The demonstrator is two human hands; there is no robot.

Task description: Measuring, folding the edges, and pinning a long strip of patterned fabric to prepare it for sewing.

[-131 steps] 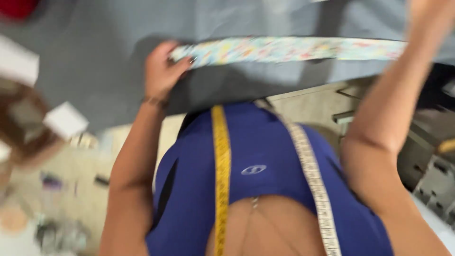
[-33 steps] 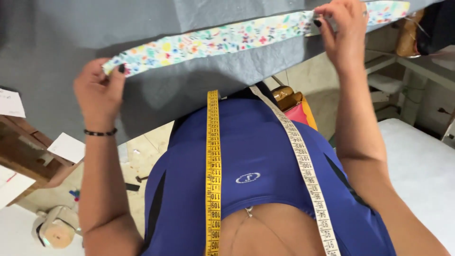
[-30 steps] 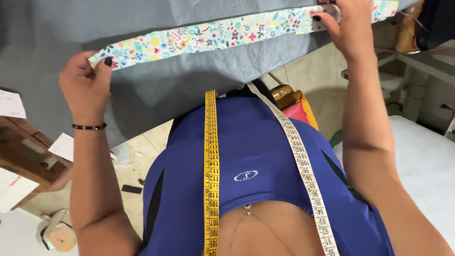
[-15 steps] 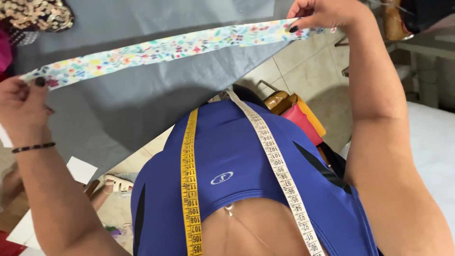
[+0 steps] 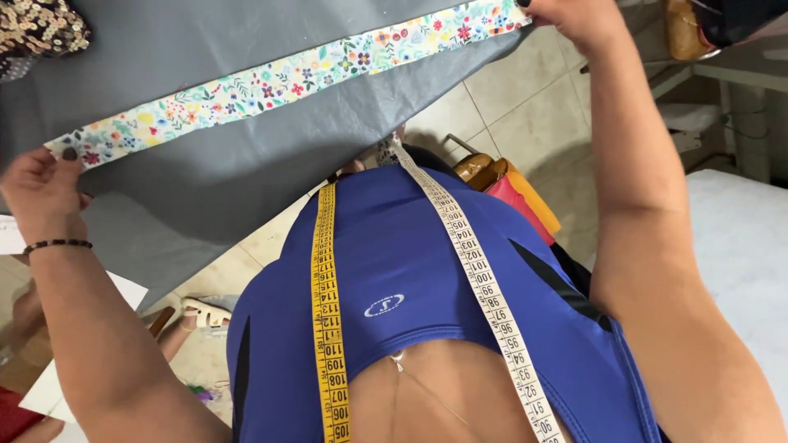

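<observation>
A wide sheet of grey fabric (image 5: 246,49) fills the upper left of the head view and serves as the landmark. It hangs over a beige tiled floor (image 5: 525,107), which shows below and to the right of its slanted lower edge. Right of the grey fabric, past the floor, a white padded surface (image 5: 739,262) runs along the right side, and above it stands a grey frame with a shelf (image 5: 730,90). Below the grey fabric the person's blue top (image 5: 410,279) takes up the middle, with a measuring tape (image 5: 327,312) draped round the neck, one side yellow, the other white. Just off the fabric's lower right edge, on the floor, lie yellow and red rolled pieces (image 5: 517,197). At the fabric's upper left corner sits a sequinned cloth (image 5: 37,29). Under its lower left edge are white paper sheets (image 5: 57,385) and a sandalled foot (image 5: 201,313).

Across the grey fabric, lying flat against it, runs a floral strip (image 5: 279,82), stretched taut from lower left to upper right. The left hand (image 5: 41,193) pinches the strip's left end between thumb and closed fingers, at the fabric's left edge; a dark bead bracelet (image 5: 56,244) circles that wrist. The right hand (image 5: 574,16) grips the strip's right end at the fabric's upper right corner, fingers curled shut, partly cut off by the top of the view.
</observation>
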